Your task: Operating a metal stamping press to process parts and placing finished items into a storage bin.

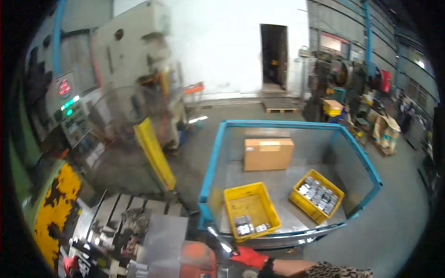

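My right hand (250, 256), in a red glove, reaches in from the lower edge. Its fingers close on the lower end of a shiny, elongated metal part (219, 242), blurred, just left of the near yellow crate (274, 212). Several silvery metal pieces (244, 224) lie in that crate's near end. Far to the left, my left hand (70, 265), also red-gloved, shows only in part beside the cluttered machine bed (111, 206); its fingers are blurred. Between my hands are a grey flat plate (163, 236) and an orange-red block-like thing (198, 257).
A blue-framed metal bin (287, 124) holds both yellow crates and a cardboard box (269, 155); the right crate (303, 204) carries several metal pieces. A yellow bar (155, 153) slants beside the machine. A lit control panel (69, 104) stands at left.
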`<move>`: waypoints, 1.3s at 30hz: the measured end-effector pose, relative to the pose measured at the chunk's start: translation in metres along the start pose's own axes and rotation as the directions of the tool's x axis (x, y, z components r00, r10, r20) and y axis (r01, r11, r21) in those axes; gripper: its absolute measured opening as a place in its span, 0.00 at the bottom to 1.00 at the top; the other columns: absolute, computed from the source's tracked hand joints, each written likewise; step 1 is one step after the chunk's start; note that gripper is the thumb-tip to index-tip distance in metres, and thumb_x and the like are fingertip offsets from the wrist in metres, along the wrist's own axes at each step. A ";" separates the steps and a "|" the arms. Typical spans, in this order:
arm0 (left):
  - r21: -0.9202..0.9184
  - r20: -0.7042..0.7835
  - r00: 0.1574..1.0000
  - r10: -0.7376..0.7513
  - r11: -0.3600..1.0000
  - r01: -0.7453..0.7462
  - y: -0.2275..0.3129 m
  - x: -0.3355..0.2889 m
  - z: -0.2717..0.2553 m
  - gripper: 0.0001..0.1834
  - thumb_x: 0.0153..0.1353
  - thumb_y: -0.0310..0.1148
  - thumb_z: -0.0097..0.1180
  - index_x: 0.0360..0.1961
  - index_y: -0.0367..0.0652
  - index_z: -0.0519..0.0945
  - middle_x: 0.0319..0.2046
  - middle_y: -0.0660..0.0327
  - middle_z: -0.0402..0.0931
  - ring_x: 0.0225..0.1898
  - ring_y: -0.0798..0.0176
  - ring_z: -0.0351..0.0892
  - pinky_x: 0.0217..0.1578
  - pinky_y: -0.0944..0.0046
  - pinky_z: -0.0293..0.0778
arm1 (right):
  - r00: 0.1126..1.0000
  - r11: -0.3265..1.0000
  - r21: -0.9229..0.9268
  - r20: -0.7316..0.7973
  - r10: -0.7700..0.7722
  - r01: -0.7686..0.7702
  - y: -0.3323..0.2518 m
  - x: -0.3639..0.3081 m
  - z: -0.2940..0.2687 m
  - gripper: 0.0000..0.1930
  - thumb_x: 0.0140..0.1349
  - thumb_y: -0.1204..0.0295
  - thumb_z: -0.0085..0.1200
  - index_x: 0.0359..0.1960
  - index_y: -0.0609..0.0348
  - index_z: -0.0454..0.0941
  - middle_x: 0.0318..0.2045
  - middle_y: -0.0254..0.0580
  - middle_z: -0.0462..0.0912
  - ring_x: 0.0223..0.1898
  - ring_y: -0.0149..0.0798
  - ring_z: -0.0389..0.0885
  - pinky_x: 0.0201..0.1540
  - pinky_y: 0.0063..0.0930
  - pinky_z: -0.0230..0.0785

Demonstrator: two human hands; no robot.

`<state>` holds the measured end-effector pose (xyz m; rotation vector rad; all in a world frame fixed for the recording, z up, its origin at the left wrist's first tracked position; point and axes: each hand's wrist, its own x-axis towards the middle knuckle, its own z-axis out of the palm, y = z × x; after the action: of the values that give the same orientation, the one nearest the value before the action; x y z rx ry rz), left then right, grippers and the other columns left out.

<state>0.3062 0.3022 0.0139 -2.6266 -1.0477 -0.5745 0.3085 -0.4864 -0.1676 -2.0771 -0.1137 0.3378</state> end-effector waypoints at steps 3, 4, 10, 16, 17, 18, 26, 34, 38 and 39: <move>-0.110 -0.043 0.999 -0.028 0.994 0.023 -0.021 -0.021 -0.018 0.25 0.56 0.56 0.61 0.34 0.40 0.81 0.35 0.50 0.81 0.39 0.47 0.81 0.41 0.50 0.77 | 0.998 0.989 0.148 -0.066 0.025 -0.015 -0.026 0.004 -0.008 0.21 0.58 0.53 0.66 0.39 0.58 0.76 0.31 0.39 0.78 0.34 0.34 0.76 0.36 0.34 0.69; -0.170 -0.074 0.997 -0.016 0.985 0.004 -0.033 -0.040 -0.030 0.25 0.56 0.55 0.62 0.35 0.40 0.81 0.35 0.50 0.81 0.40 0.47 0.81 0.43 0.50 0.77 | 0.993 0.974 0.194 0.003 0.118 -0.117 -0.036 0.002 -0.009 0.21 0.58 0.54 0.67 0.39 0.58 0.77 0.31 0.37 0.78 0.33 0.32 0.76 0.35 0.33 0.69; -0.608 0.040 0.994 0.101 0.792 -0.056 -0.013 -0.211 -0.173 0.37 0.56 0.53 0.65 0.60 0.38 0.76 0.50 0.43 0.81 0.53 0.44 0.80 0.52 0.50 0.73 | 0.995 0.830 0.552 0.088 0.045 -0.086 -0.073 0.008 -0.006 0.17 0.56 0.67 0.66 0.42 0.57 0.71 0.31 0.30 0.75 0.32 0.29 0.75 0.31 0.29 0.71; -0.216 0.363 0.915 -0.177 0.939 0.267 0.003 -0.368 -0.254 0.44 0.48 0.59 0.68 0.59 0.39 0.73 0.45 0.45 0.81 0.48 0.42 0.81 0.48 0.49 0.75 | 0.974 0.844 0.536 0.183 -0.130 0.011 -0.035 0.039 0.026 0.20 0.61 0.77 0.56 0.56 0.55 0.73 0.27 0.24 0.67 0.21 0.23 0.68 0.21 0.18 0.63; -0.208 0.366 0.915 -0.170 0.943 0.259 -0.002 -0.384 -0.252 0.46 0.48 0.59 0.68 0.61 0.38 0.71 0.46 0.44 0.81 0.49 0.42 0.80 0.49 0.49 0.74 | 0.942 0.838 0.540 0.232 -0.244 0.084 -0.029 0.037 0.034 0.22 0.61 0.77 0.55 0.59 0.55 0.73 0.27 0.24 0.66 0.21 0.22 0.67 0.21 0.18 0.62; -0.204 0.423 0.891 -0.164 0.941 0.270 -0.007 -0.403 -0.248 0.48 0.47 0.60 0.68 0.63 0.38 0.69 0.47 0.44 0.80 0.51 0.43 0.79 0.51 0.50 0.74 | 0.950 0.867 0.498 0.260 -0.171 0.020 -0.025 0.031 0.039 0.23 0.61 0.77 0.55 0.60 0.56 0.73 0.27 0.24 0.67 0.20 0.22 0.67 0.21 0.18 0.62; 0.041 0.454 0.882 -0.128 0.992 0.123 -0.001 -0.409 -0.187 0.56 0.44 0.62 0.68 0.68 0.38 0.64 0.59 0.42 0.73 0.60 0.43 0.73 0.62 0.49 0.65 | 0.893 0.885 0.465 0.409 -0.187 -0.028 -0.042 0.008 0.065 0.31 0.54 0.76 0.65 0.61 0.63 0.71 0.48 0.37 0.78 0.48 0.32 0.76 0.51 0.28 0.71; -0.357 0.361 0.916 -0.175 0.882 0.309 -0.022 -0.433 -0.161 0.48 0.53 0.51 0.68 0.71 0.40 0.62 0.65 0.43 0.66 0.66 0.43 0.65 0.65 0.51 0.63 | 0.853 0.843 0.522 0.491 -0.175 -0.127 -0.074 -0.020 0.059 0.31 0.54 0.81 0.62 0.62 0.64 0.70 0.44 0.37 0.79 0.44 0.30 0.76 0.49 0.26 0.71; -0.724 0.389 0.818 -0.424 0.408 0.556 -0.043 -0.453 -0.131 0.35 0.61 0.43 0.65 0.67 0.42 0.69 0.57 0.53 0.74 0.54 0.55 0.75 0.53 0.58 0.72 | 0.852 0.879 0.472 0.432 -0.295 0.065 -0.100 -0.040 0.064 0.29 0.57 0.80 0.60 0.63 0.64 0.70 0.42 0.35 0.79 0.44 0.30 0.76 0.49 0.26 0.71; -0.786 0.424 0.797 -0.429 0.262 0.559 -0.051 -0.452 -0.123 0.33 0.62 0.44 0.64 0.65 0.42 0.71 0.51 0.57 0.76 0.47 0.61 0.77 0.46 0.61 0.75 | 0.847 0.883 0.459 0.427 -0.316 0.098 -0.106 -0.046 0.068 0.29 0.57 0.79 0.60 0.63 0.64 0.70 0.42 0.34 0.79 0.44 0.30 0.76 0.49 0.27 0.71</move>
<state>-0.0618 0.0216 -0.0751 -3.1218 -2.1627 -1.5006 0.2508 -0.3855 -0.0997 -1.4887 -0.5305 0.6882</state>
